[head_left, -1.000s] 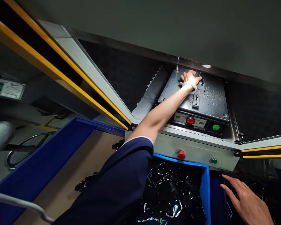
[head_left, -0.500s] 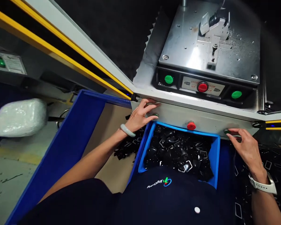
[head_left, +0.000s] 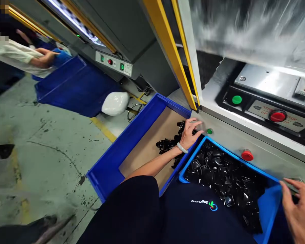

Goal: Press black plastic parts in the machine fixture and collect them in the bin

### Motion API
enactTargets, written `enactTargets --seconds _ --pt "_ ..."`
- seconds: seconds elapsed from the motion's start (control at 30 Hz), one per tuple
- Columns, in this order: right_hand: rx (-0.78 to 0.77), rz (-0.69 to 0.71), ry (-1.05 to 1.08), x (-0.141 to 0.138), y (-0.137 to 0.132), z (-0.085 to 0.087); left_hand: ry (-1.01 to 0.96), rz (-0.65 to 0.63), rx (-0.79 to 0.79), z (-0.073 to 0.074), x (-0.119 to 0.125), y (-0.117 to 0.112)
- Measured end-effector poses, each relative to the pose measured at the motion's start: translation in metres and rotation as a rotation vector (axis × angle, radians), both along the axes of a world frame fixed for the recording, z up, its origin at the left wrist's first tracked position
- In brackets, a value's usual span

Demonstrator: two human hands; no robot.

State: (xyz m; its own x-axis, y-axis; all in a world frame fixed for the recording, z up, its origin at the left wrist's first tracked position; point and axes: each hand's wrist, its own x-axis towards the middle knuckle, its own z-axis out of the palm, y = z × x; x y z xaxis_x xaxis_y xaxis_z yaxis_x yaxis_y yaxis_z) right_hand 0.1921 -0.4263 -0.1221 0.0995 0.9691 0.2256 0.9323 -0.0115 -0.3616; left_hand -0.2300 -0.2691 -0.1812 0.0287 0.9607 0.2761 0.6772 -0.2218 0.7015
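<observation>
Two grips: open, nothing held.
Left hand (head_left: 190, 134): fingertips on the front panel (head_left: 226, 142), beside a green button (head_left: 209, 131).
Right hand (head_left: 298, 211): near the right corner of the blue bin (head_left: 239, 162).
Black plastic pieces (head_left: 218, 176): heaped in bin; seemingly light, stiff, slippery; best pinched by edges.

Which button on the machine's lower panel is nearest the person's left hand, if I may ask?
The small green button, just beside the left hand; the red button sits farther along.
</observation>
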Motion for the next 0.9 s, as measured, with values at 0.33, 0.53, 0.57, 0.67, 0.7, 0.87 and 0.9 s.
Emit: enactTargets --seconds 0.33,0.53,0.57,0.67,0.7,0.87,0.9 --pt "-0.319 0.245 0.187 -0.060 -0.015 -0.028 0.483 0.649 -0.879 -0.025 -0.136 -0.035" --pt "-0.351 0.117 0.239 -0.056 -0.010 -0.004 0.440 0.707 -0.892 -0.037 -0.136 -0.066" --pt "-0.363 0.102 0.296 -0.056 -0.010 -0.002 0.420 0.701 -0.860 -0.037 -0.134 -0.067" --pt "-0.431 0.069 0.406 -0.056 -0.006 0.006 0.323 0.651 -0.737 -0.031 -0.129 -0.060" --pt "-0.449 0.069 0.427 -0.055 -0.005 0.009 0.278 0.625 -0.693 -0.028 -0.126 -0.055" --pt "-0.454 0.122 0.528 -0.061 0.005 0.026 0.073 0.462 -0.489 -0.002 -0.086 -0.025" --pt "-0.431 0.112 0.546 -0.065 0.008 0.030 0.027 0.411 -0.441 0.006 -0.072 -0.020"
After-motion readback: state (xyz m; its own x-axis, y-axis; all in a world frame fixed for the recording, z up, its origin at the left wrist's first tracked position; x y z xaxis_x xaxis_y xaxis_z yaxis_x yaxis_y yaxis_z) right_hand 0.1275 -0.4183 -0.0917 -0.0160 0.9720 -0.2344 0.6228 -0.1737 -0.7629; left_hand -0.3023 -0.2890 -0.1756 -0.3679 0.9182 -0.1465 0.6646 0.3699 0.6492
